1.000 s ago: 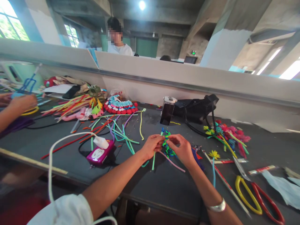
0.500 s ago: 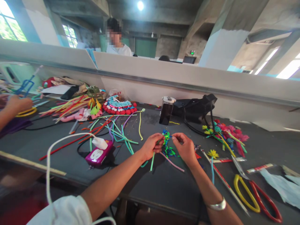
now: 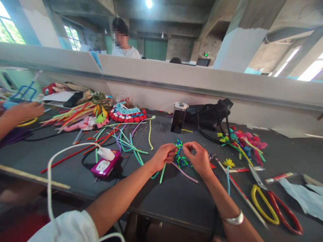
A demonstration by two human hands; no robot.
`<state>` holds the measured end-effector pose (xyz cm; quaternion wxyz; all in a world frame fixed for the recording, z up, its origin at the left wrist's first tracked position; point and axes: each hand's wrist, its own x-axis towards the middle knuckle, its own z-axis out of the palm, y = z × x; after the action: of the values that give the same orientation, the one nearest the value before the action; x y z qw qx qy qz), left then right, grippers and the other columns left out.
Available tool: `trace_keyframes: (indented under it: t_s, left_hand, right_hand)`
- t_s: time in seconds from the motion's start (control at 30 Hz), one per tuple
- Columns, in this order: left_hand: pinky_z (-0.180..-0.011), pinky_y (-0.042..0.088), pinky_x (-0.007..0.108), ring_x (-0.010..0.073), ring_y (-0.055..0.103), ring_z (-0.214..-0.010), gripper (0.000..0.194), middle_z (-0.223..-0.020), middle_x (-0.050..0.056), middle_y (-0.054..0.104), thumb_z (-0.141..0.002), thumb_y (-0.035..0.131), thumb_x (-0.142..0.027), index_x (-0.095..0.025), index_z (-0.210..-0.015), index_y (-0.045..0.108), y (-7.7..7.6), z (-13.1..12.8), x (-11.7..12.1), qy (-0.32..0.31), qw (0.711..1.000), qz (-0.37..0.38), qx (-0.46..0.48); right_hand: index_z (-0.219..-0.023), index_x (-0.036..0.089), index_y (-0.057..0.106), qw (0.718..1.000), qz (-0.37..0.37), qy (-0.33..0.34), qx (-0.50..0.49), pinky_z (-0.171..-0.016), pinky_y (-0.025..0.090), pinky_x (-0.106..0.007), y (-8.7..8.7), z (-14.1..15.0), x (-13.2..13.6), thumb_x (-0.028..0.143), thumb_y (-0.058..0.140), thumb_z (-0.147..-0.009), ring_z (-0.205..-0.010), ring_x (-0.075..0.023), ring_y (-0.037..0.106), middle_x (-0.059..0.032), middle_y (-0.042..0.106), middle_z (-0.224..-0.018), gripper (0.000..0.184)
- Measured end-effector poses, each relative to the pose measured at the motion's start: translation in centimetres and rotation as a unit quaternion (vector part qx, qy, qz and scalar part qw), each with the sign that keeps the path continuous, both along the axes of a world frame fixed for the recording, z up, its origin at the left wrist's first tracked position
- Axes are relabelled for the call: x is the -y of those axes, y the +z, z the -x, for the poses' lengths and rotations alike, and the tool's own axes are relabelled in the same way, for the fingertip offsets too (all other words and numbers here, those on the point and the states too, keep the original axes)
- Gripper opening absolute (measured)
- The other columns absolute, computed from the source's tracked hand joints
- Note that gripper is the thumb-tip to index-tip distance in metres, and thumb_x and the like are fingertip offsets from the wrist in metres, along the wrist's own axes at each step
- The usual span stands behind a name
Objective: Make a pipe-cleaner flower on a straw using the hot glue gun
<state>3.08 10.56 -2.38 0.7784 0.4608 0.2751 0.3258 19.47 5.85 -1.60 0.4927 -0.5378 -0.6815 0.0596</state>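
Note:
My left hand is closed around a light green pipe cleaner, whose lower end sticks out below the fist. A bunch of blue and green pieces shows at its fingertips. Just to the right, my right hand has thumb and forefinger pinched together beside that bunch; whatever lies between them is too small to make out. Under both hands is a pile of short blue and green pieces. A pink pipe cleaner lies in front of the pile.
Large scissors and a yellow flower on a blue stem lie at right. Behind are a phone, a black bag and fuzzy flowers. A purple power socket with a white cable stands left. Another person's hand works far left.
My right hand's fingertips have shifted slightly left and down. My left hand keeps its grip. The other person's hand at far left has moved right. The whole view has shifted a little.

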Motion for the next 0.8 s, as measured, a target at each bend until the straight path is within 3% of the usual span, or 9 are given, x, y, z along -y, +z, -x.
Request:
trace_keyframes:
  t_s: [0.8]
  left_hand:
    - [-0.038,0.007,0.021,0.0030,0.013,-0.038,0.022,-0.048,-0.012,0.022,-0.076,0.060,-0.036,-0.018,-0.069,0.050,-0.1,-0.2,0.2,0.008,0.999,-0.002,-0.043]
  right_hand:
    - [-0.080,0.020,0.065,0.999,0.008,-0.027,0.034,-0.068,0.044,-0.027,-1.2,-0.3,-0.7,0.030,0.055,-0.087,-0.067,-0.0148,0.057,-0.0006,0.064,-0.073,0.015]
